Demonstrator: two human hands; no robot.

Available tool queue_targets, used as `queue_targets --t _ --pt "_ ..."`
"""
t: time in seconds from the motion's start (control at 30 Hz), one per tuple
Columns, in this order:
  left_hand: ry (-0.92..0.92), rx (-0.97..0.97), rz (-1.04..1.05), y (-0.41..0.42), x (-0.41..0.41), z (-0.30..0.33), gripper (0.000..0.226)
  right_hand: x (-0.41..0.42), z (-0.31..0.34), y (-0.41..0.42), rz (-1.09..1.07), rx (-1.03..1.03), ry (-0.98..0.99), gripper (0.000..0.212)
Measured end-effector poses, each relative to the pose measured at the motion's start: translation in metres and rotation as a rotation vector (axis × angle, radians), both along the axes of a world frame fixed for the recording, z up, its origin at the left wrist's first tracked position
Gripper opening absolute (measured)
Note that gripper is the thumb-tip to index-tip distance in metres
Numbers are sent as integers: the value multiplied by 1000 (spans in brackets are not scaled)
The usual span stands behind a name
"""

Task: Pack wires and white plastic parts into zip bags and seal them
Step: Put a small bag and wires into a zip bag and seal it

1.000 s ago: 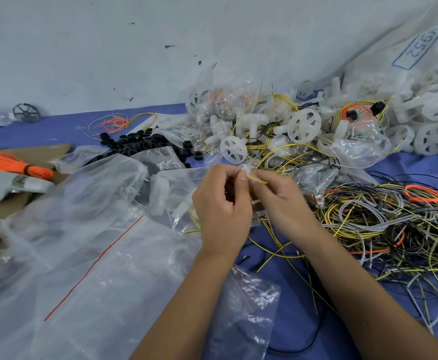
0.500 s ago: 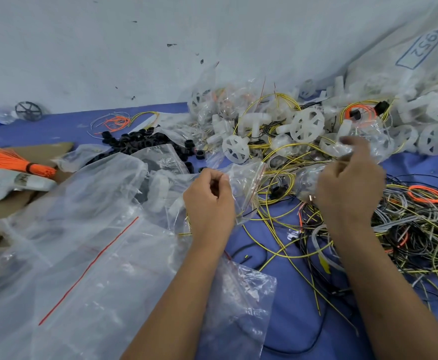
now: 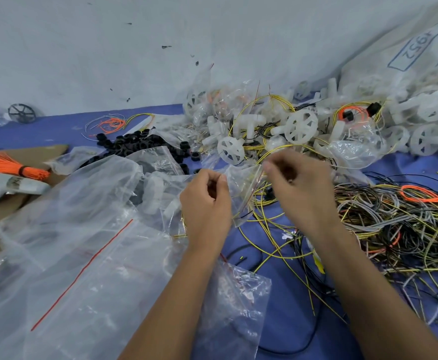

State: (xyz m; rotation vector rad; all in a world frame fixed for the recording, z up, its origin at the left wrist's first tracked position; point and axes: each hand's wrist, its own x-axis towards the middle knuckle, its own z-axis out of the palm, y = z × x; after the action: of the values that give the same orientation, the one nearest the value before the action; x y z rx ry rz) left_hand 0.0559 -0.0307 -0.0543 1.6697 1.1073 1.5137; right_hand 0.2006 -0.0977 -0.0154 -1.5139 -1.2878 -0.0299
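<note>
Above the blue bench [image 3: 43,133], the left hand [image 3: 207,203] pinches a small zip bag [image 3: 241,193] by one edge while the right hand [image 3: 301,188], back from the wire pile [image 3: 394,224], pinches the opposite edge; the bag's mouth looks ready for loading or sealing.

Small assembly or packing workshop: blue-covered worktable [image 3: 56,131] against a bare wall, wire tangle [image 3: 394,224] at its right, white plastic wheels [image 3: 301,126] at its back.
</note>
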Motion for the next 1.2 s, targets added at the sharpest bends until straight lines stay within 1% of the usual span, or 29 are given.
queue_targets --t 0.03,0.1,0.13,0.17,0.2,0.3,0.33,0.43,0.5,0.57,0.63,0.7,0.77,0.8,0.87,0.93,1.03,1.1,1.2 --pt "5 18 -5 -1 0 1 22 -6 -4 4 -7 -91 -69 13" --pt "26 54 -9 -3 1 3 21 -13 -17 13 29 -274 -196 38" --pt "39 73 -10 -4 1 3 19 -16 -20 15 65 -338 -234 44" --pt "51 95 -15 -4 2 4 17 -21 -23 17 114 -387 -268 43" --pt "59 120 -28 -4 2 4 16 -26 -24 17 167 -422 -309 37" --pt "100 220 -85 -11 4 7 11 -33 -25 18 286 -460 -381 13" --pt "116 265 -94 -15 5 9 10 -34 -25 19 303 -452 -368 9" --pt "120 351 -101 -24 9 11 8 -35 -25 21 275 -428 -276 9" --pt "111 368 -100 -26 10 11 8 -36 -26 23 244 -437 -282 10" --pt "95 368 -80 -26 9 10 9 -36 -26 21 281 -366 -254 11" --pt "79 371 -49 -25 8 12 9 -37 -22 17 410 -254 -87 15" --pt "67 396 -30 -25 7 15 9 -36 -19 14 559 -214 114 25" --pt "56 421 -42 -26 7 17 9 -35 -18 11 713 -275 259 33" --pt "55 432 -54 -27 6 17 10 -34 -18 9 763 -329 290 36" --pt "57 451 -65 -30 7 16 12 -34 -19 6 803 -414 283 46" --pt "57 464 -66 -31 7 15 13 -35 -19 5 791 -435 252 50" --pt "38 470 -69 -31 8 15 12 -38 -19 8 809 -439 233 46" --pt "27 465 -56 -31 9 14 12 -40 -20 10 824 -407 245 44" --pt "59 417 -11 -28 10 11 12 -37 -25 14 715 -326 274 38"
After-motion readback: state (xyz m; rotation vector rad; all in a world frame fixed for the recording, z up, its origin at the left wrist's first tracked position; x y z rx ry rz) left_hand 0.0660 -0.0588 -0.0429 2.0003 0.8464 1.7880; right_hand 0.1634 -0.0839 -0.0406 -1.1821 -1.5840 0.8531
